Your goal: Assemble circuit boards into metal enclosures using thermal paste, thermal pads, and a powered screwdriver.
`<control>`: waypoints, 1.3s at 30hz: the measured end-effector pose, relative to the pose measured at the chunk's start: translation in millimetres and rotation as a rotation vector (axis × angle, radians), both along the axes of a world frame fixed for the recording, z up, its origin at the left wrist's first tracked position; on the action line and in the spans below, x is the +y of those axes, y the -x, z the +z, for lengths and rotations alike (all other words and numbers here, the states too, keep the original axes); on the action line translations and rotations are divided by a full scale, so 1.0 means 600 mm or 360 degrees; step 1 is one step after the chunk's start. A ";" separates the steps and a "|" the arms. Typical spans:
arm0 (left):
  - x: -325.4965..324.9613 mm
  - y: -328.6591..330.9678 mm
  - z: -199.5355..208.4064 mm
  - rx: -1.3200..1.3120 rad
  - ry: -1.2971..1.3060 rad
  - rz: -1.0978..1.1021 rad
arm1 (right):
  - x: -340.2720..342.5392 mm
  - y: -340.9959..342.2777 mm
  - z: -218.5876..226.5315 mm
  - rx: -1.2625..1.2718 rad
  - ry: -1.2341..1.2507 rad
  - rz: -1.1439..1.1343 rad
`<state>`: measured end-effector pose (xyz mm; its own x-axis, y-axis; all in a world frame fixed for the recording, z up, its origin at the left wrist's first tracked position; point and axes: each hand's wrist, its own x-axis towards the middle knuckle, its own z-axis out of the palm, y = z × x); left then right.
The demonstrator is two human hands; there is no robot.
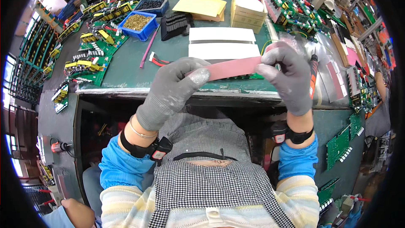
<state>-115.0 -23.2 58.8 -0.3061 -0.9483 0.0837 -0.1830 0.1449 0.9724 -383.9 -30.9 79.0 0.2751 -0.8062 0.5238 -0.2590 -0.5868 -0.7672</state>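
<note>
A flat pink strip (234, 68) is stretched between my two grey-gloved hands, above the near edge of the green bench. My left hand (171, 86) pinches its left end between thumb and fingers. At the other end, my right hand (289, 74) grips the strip with thumb and forefinger. Pale powdery smears mark the fingertips of both gloves. Just beyond the strip lie white flat heatsink-like pieces (223, 50), with part of a green circuit board (253, 76) showing beneath the strip. A red and black screwdriver (313, 74) is beside my right hand.
Blue bins hold brass-coloured screws (137, 22) and small black parts (150, 4). Yellow sheets (199, 6) and a cardboard box (248, 14) stand at the back. Circuit boards (99, 52) line the left; more boards (295, 14) sit at the right. A purple stick (148, 50) lies left.
</note>
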 end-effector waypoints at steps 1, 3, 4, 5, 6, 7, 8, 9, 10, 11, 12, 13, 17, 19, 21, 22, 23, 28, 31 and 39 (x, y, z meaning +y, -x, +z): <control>0.009 0.006 -0.005 0.0022 0.0182 0.0103 | 0.006 -0.005 -0.028 -0.0059 -0.0066 -0.0168; 0.016 0.015 -0.027 -0.0194 0.0501 0.0313 | 0.011 -0.019 -0.080 -0.0161 -0.0037 -0.0414; 0.017 0.019 -0.042 -0.0401 0.0833 0.0511 | 0.012 -0.024 -0.098 -0.0158 -0.0043 -0.0419; 0.010 0.022 -0.058 -0.0458 0.1041 0.0562 | 0.013 -0.027 -0.114 -0.0168 0.0044 -0.0521; 0.004 0.024 -0.070 -0.0464 0.1035 0.0565 | 0.011 -0.031 -0.130 -0.0184 0.0128 -0.0612; -0.002 0.027 -0.080 -0.0486 0.1131 0.0636 | 0.004 -0.032 -0.141 -0.0125 0.0224 -0.0637; -0.008 0.030 -0.088 -0.0507 0.1228 0.0705 | -0.002 -0.034 -0.147 -0.0127 0.0221 -0.0636; -0.015 0.033 -0.094 -0.0531 0.1232 0.0748 | -0.008 -0.035 -0.149 -0.0069 0.0319 -0.0692; -0.021 0.035 -0.098 -0.0527 0.1233 0.0741 | -0.013 -0.037 -0.151 -0.0011 0.0418 -0.0747; -0.027 0.037 -0.102 -0.0553 0.1309 0.0791 | -0.017 -0.040 -0.156 -0.0067 0.0422 -0.0743; -0.031 0.039 -0.105 -0.0578 0.1382 0.0842 | -0.018 -0.040 -0.157 -0.0064 0.0421 -0.0747; -0.033 0.042 -0.106 -0.0576 0.1379 0.0839 | -0.018 -0.039 -0.158 -0.0014 0.0428 -0.0793; -0.039 0.052 -0.105 -0.0646 0.1367 0.0925 | -0.024 -0.038 -0.160 0.0090 0.0548 -0.0904; -0.042 0.053 -0.108 -0.0649 0.1346 0.0950 | -0.027 -0.040 -0.160 0.0133 0.0554 -0.0929; -0.047 0.054 -0.112 -0.0630 0.1327 0.0963 | -0.031 -0.039 -0.164 0.0177 0.0563 -0.0958; -0.050 0.056 -0.117 -0.0628 0.1326 0.0959 | -0.035 -0.038 -0.172 0.0115 0.0490 -0.0973; -0.051 0.059 -0.123 -0.0570 0.1297 0.1002 | -0.038 -0.037 -0.176 0.0052 0.0418 -0.0988; -0.053 0.060 -0.136 -0.0461 0.1180 0.1106 | -0.030 -0.037 -0.159 0.0120 0.0278 -0.1161; -0.056 0.054 -0.136 -0.0548 0.1195 0.1086 | -0.036 -0.033 -0.166 0.0066 0.0233 -0.1127; -0.066 0.040 -0.116 -0.0441 0.0899 0.0848 | -0.041 -0.023 -0.178 -0.0050 0.0055 -0.1062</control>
